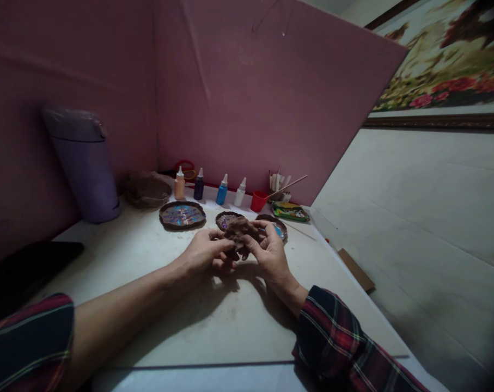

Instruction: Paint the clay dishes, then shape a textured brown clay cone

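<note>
A lump of brown clay [239,233] with an uneven surface is held above the white board by both hands. My left hand [208,250] grips its left side, thumb on the near face and fingers partly beneath. On the other side, my right hand [269,253] pinches the clay between thumb and fingers. Just behind are a small brown clay dish [224,219] with purple marks and another clay dish [285,234] with blue inside, partly covered by my right hand. Further left lies a larger clay dish [182,215] streaked blue and purple.
Four squeeze bottles, including a blue one [221,192], line the back beside a red cup [258,201] holding a stick. A green packet [291,211] lies right of them. A purple tumbler [87,169] and bagged clay [147,189] stand left; a dark flat object [34,267] is nearer.
</note>
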`<move>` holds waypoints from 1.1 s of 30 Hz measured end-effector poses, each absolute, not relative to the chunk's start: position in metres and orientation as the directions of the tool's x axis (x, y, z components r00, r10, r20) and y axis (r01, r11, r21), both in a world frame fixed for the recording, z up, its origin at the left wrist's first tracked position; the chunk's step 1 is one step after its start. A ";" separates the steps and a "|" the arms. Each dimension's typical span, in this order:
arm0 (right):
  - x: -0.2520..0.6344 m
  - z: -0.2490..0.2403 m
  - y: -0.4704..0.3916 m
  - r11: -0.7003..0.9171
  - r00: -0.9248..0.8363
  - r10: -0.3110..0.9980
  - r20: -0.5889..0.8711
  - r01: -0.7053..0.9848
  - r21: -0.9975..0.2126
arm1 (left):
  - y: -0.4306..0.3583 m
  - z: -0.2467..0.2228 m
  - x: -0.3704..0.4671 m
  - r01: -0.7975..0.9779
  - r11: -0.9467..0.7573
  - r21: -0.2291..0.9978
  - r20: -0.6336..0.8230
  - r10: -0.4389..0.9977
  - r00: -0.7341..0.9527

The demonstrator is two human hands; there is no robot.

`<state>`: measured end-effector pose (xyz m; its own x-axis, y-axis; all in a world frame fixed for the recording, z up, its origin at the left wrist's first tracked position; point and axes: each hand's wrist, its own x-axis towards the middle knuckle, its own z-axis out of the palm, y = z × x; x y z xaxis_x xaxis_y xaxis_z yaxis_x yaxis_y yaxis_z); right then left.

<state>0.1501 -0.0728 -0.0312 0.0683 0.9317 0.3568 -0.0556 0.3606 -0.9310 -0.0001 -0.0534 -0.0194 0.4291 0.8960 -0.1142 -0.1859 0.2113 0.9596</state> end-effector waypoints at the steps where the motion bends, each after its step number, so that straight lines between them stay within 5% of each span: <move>1: 0.150 -0.031 -0.073 0.363 0.076 0.930 0.358 -0.062 -0.930 | -0.053 -0.019 0.000 -0.220 0.233 0.947 -0.114 0.887 0.448; 20: 0.149 -0.031 -0.074 0.350 0.042 0.936 0.349 -0.037 -0.936 | -0.055 -0.019 0.002 -0.118 0.098 0.988 -0.049 0.931 0.362; 33: 0.152 -0.031 -0.072 0.363 0.080 0.931 0.357 -0.077 -0.929 | -0.052 -0.021 0.000 -0.305 0.279 0.911 -0.094 0.859 0.504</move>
<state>0.1518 -0.0723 -0.0311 0.0798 0.9308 0.3568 -0.0773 0.3627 -0.9287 -0.0003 -0.0517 -0.0206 0.5040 0.8585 -0.0943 -0.3050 0.2791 0.9105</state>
